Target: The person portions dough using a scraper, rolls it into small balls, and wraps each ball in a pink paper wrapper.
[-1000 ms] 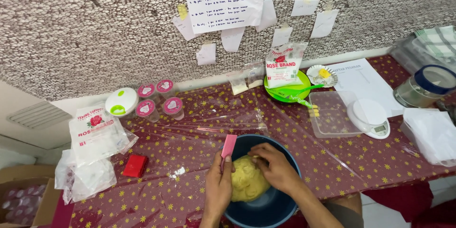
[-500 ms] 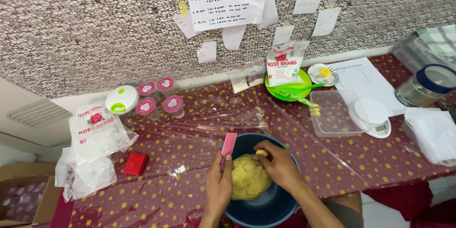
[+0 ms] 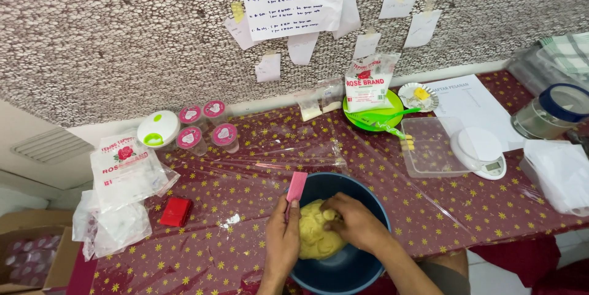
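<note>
While the yellow dough (image 3: pixel 316 236) sits as a lump in the dark blue bowl (image 3: pixel 368 197) at the near edge of the bench (image 3: pixel 245 178), both hands work on it: the left hand (image 3: pixel 283 240) lies flat against the dough's 9 o'clock side, fingers stretched up along the bowl's rim, not closed around anything, and the right hand (image 3: pixel 353 221) comes in from 3 o'clock with its fingers curled down, pressing into the top of the lump and gripping a bit of dough. A pink scraper (image 3: pixel 297 186) stands at the bowl's rim at about 11 o'clock, just above the left fingertips. The bench is covered by a maroon cloth with yellow stars under a clear plastic sheet. At 9 o'clock from the bowl lie a small red packet (image 3: pixel 176 211) and white flour bags (image 3: pixel 126 169); at 10 o'clock stand pink-lidded cups (image 3: pixel 205 126) beside a white and green chopper (image 3: pixel 157 129). At 1 o'clock sits a green plate (image 3: pixel 374 114) with a flour bag (image 3: pixel 368 80) leaning over it, and at 2 o'clock a clear tray (image 3: pixel 429 147) touches a white kitchen scale (image 3: pixel 481 151)
</note>
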